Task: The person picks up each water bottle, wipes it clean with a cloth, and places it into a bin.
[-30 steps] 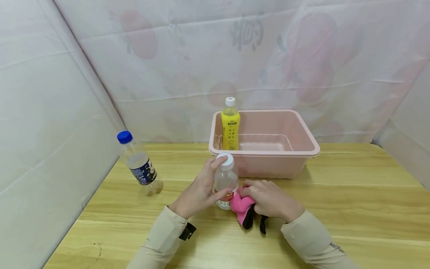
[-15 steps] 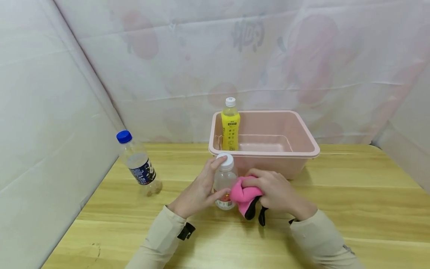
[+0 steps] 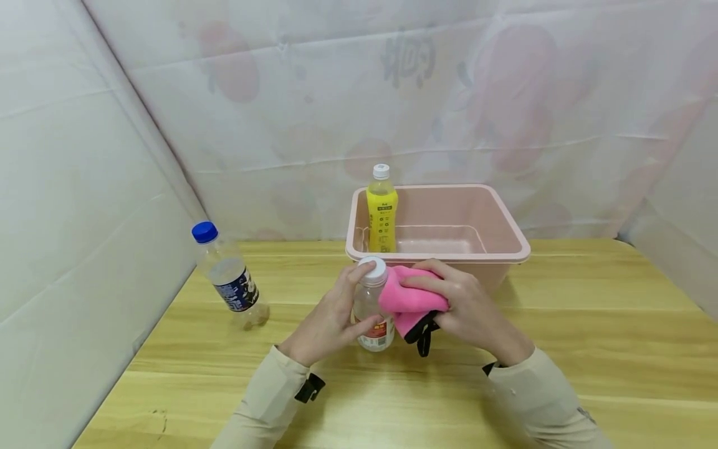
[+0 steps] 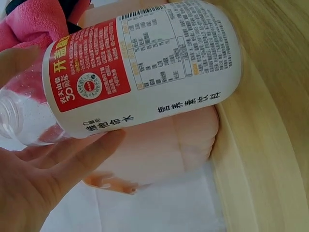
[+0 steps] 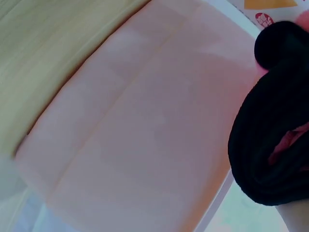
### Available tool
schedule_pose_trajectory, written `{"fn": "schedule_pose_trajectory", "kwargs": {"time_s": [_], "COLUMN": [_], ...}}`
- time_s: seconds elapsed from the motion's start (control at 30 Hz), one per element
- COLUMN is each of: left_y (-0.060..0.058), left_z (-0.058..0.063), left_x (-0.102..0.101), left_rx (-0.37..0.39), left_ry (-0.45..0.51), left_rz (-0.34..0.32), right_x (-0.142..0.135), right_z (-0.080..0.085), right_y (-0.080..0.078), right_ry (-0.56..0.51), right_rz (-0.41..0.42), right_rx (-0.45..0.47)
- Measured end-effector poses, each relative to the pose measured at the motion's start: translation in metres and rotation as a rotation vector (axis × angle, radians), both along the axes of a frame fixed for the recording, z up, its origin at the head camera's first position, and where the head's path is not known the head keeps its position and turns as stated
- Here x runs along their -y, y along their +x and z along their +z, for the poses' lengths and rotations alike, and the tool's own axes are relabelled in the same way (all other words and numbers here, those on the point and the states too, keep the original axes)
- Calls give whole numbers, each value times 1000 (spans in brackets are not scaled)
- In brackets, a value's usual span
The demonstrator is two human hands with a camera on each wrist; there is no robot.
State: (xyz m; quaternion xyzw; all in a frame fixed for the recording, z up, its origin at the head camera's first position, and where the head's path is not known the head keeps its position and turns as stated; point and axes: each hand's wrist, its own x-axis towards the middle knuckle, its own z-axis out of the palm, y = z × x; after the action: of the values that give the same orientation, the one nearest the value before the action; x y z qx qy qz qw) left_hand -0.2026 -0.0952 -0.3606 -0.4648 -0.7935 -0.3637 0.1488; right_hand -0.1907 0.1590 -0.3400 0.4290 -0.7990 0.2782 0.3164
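Observation:
My left hand grips a clear plastic bottle with a white cap, its forefinger over the cap and its thumb across the side. The bottle stands upright on the table; a red and white label fills much of the left wrist view. In my right hand is a bunched pink cloth with black trim. That cloth lies against the bottle's right side, just below the cap. Only its black trim shows clearly in the right wrist view, and the right fingertips are hidden there.
Behind the hands stands a pink plastic bin, with a yellow-labelled bottle upright at its left end. A blue-capped bottle stands on the wooden table at the left. Pale fabric walls enclose the table.
My right hand has moved the pink cloth up the bottle's side, from the label level to just under the cap. The left hand keeps its hold with hardly any shift.

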Motion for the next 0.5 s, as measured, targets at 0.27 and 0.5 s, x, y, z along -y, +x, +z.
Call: {"fn": "schedule_pose_trajectory", "kwargs": {"time_s": [0.27,0.5], "left_y": [3,4], "left_z": [3,8], "left_x": [0,2], "left_rx": [-66,-24], "left_ry": [8,32], "left_rz": [77,146], "right_x": [-18,-28], "right_z": [10,16], "right_y": [0,0], "right_ry": [-27,-153], "right_rz": [-14,0], "right_rx": [1,37]}}
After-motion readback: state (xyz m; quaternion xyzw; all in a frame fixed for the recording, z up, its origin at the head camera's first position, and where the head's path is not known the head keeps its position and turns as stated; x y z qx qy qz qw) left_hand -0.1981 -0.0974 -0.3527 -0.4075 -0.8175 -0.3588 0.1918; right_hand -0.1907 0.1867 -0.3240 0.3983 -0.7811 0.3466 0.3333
